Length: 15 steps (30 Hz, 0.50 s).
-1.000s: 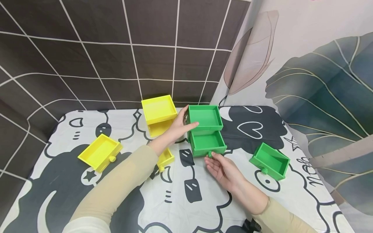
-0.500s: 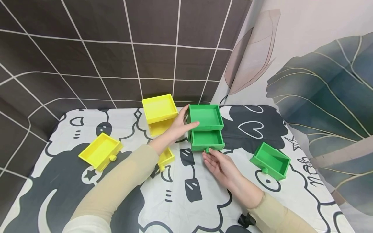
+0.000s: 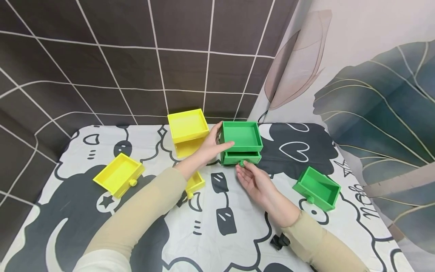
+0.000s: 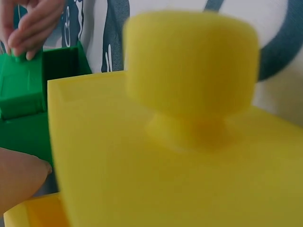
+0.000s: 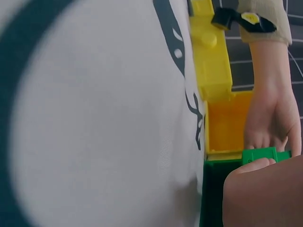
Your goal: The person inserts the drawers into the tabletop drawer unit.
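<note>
A green drawer cabinet (image 3: 242,136) stands at the back of the cloth, with its lower green drawer (image 3: 234,159) sticking out a little at the front. My left hand (image 3: 211,148) holds the cabinet's left side, thumb across the upper front edge. Finger and thumb of my right hand (image 3: 256,185) pinch the green drawer's round knob (image 3: 242,163). To the left stands a yellow cabinet (image 3: 188,128), with a yellow drawer (image 3: 194,183) in front of it, partly hidden by my left arm. That drawer's knob (image 4: 191,66) looms close in the left wrist view.
A loose yellow drawer (image 3: 119,175) lies at the left, and a loose green drawer (image 3: 317,189) at the right. Behind the cabinets rises a dark gridded cloth (image 3: 183,71). Black-and-white patterned cloth (image 3: 183,234) covers the surface. A small black device (image 3: 280,241) sits by my right wrist.
The green drawer has slid back into its cabinet, from well out to only slightly out. My right hand has moved forward with the knob; my left hand has kept its place on the cabinet.
</note>
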Tool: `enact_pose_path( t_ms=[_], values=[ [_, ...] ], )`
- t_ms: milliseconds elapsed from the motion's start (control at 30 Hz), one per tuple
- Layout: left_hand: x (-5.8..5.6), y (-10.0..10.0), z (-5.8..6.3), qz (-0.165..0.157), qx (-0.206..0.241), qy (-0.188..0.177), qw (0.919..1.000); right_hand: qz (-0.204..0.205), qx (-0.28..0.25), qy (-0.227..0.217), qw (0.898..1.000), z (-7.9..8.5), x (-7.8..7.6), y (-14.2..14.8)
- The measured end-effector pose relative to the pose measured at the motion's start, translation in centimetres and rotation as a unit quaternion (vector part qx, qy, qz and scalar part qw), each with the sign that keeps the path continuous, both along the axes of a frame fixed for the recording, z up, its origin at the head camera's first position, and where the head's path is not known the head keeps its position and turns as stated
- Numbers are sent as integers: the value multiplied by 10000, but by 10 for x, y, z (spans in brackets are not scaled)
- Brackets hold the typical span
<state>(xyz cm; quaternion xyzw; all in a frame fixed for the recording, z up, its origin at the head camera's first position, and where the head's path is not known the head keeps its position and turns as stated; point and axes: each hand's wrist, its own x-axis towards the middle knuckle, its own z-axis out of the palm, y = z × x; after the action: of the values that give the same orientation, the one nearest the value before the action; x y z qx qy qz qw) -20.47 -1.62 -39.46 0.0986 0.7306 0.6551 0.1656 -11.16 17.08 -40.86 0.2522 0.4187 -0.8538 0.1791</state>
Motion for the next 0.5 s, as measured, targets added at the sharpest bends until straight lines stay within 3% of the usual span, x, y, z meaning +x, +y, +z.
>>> enact_pose_path(
  t_ms=[267,500],
  values=[
    [0,0,2,-18,28,-14,10000,-245,-241,-158,9993,-2,-20,-4],
    [0,0,1,66,33,34,10000,-319,-353,-295,9984,-3,-22,-6]
  ],
)
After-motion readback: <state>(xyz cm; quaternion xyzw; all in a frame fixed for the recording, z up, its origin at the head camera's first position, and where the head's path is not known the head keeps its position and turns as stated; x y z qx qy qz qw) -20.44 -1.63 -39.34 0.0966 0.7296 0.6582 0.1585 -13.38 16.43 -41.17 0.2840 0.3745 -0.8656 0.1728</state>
